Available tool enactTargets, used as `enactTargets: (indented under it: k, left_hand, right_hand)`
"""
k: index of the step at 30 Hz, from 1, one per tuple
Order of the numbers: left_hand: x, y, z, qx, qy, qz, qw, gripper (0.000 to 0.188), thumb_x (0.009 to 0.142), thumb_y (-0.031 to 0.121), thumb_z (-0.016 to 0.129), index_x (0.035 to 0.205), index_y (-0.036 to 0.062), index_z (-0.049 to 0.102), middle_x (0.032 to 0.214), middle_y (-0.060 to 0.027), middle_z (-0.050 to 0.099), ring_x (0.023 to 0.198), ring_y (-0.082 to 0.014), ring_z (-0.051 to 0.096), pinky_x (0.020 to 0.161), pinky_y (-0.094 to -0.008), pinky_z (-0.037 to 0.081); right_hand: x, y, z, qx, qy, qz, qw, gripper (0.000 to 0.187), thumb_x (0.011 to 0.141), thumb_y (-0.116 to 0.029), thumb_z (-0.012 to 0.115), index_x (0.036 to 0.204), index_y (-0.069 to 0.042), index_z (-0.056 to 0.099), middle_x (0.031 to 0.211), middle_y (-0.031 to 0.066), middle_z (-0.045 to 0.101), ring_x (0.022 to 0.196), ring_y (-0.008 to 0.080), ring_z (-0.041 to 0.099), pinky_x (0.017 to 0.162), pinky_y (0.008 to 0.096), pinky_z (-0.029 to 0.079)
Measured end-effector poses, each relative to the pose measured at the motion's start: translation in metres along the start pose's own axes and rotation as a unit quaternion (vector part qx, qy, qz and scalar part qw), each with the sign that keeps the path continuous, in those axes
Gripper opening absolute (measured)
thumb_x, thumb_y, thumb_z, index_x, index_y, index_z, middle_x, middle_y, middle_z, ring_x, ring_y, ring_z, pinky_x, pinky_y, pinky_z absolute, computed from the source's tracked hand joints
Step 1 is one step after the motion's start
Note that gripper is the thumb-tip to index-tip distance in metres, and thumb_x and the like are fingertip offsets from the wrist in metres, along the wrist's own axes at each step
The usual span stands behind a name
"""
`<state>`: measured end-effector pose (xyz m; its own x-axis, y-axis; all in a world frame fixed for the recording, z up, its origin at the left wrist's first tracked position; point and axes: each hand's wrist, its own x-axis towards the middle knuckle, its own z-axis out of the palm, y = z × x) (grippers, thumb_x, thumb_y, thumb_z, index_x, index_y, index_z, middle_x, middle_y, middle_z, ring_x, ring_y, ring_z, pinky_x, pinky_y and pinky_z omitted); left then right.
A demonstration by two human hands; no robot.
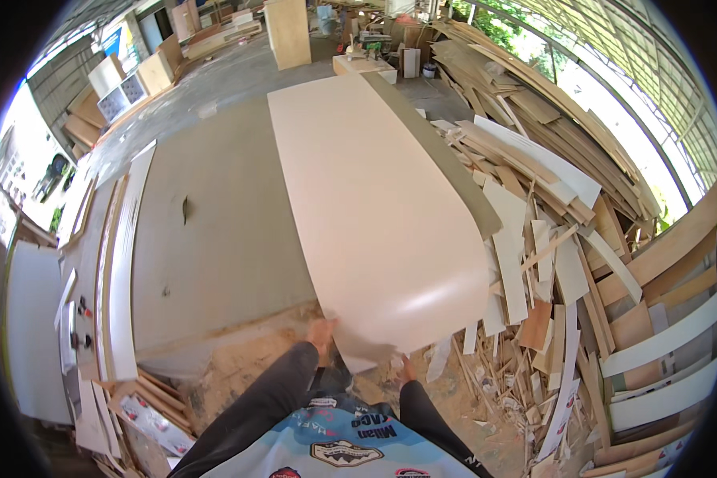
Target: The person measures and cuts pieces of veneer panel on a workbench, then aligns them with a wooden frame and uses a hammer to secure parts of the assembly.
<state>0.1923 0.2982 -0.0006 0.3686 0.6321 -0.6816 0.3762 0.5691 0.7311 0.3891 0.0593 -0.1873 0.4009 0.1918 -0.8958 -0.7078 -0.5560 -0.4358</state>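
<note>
A long, glossy, pale pink laminate sheet (374,191) lies lengthwise over a large grey-brown board (215,215). Its near end hangs past the board's front edge and curves down toward me. My left hand (321,333) is closed on the sheet's left edge close to the near corner. Lower and to the right, my right hand (407,370) grips the near end, its fingers partly hidden by the sheet. Both arms reach forward in dark sleeves.
Offcuts and wood strips (534,263) pile up along the right side, with stacked boards (534,111) behind. Long white strips (127,263) lie left of the board. Sawdust and scraps (247,350) cover the ground in front. A tall wooden panel (287,36) stands at the back.
</note>
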Motion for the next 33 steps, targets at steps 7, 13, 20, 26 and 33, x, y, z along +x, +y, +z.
enactTargets:
  k: [7, 13, 20, 26, 33]
  left_hand:
    - [-0.014, 0.055, 0.04, -0.184, -0.088, 0.044, 0.978, 0.028, 0.094, 0.019, 0.065, 0.112, -0.0021, 0.064, 0.107, -0.0081, 0.068, 0.096, -0.0179, 0.064, 0.08, -0.0342, 0.052]
    - [-0.023, 0.146, 0.085, -0.188, -0.188, 0.04, 0.963, 0.024, 0.093, 0.017, 0.064, 0.105, -0.0038, 0.065, 0.102, -0.0098, 0.068, 0.089, -0.0157, 0.065, 0.071, -0.0319, 0.055]
    - [-0.024, 0.282, 0.143, -0.252, -0.282, 0.138, 0.915, 0.025, 0.093, 0.014, 0.061, 0.109, -0.0053, 0.059, 0.104, -0.0118, 0.066, 0.088, -0.0206, 0.067, 0.075, -0.0361, 0.057]
    - [-0.038, 0.342, 0.206, -0.307, -0.323, 0.154, 0.882, 0.025, 0.097, 0.008, 0.053, 0.117, -0.007, 0.055, 0.11, -0.015, 0.065, 0.092, -0.0231, 0.068, 0.08, -0.0385, 0.06]
    - [-0.018, 0.34, 0.193, -0.32, -0.264, 0.163, 0.895, 0.024, 0.097, 0.007, 0.052, 0.114, -0.0086, 0.056, 0.11, -0.0166, 0.065, 0.093, -0.0255, 0.069, 0.079, -0.0392, 0.061]
  right_hand:
    - [-0.05, -0.055, 0.003, 0.365, 0.004, -0.088, 0.927, 0.072, 0.081, -0.062, 0.067, 0.131, -0.014, 0.048, 0.098, 0.0037, 0.055, 0.078, 0.0203, 0.053, 0.063, 0.0355, 0.043]
    - [-0.099, -0.106, -0.044, 0.398, 0.046, -0.289, 0.869, 0.046, 0.096, -0.036, 0.057, 0.131, -0.007, 0.051, 0.125, 0.0069, 0.057, 0.119, 0.021, 0.052, 0.1, 0.0359, 0.043]
    - [-0.205, -0.245, -0.099, 0.381, -0.086, -0.394, 0.832, 0.038, 0.095, -0.019, 0.055, 0.129, -0.002, 0.053, 0.124, 0.0092, 0.06, 0.117, 0.0209, 0.056, 0.096, 0.0355, 0.048]
    - [-0.093, -0.297, -0.081, 0.423, -0.078, -0.425, 0.796, 0.037, 0.095, -0.017, 0.049, 0.128, -0.003, 0.053, 0.121, 0.0109, 0.061, 0.112, 0.0268, 0.059, 0.094, 0.0377, 0.05]
    - [-0.039, -0.338, 0.074, 0.245, -0.012, -0.231, 0.941, 0.037, 0.079, -0.018, 0.066, 0.113, -0.007, 0.059, 0.108, 0.0048, 0.062, 0.104, 0.0191, 0.056, 0.089, 0.0381, 0.045]
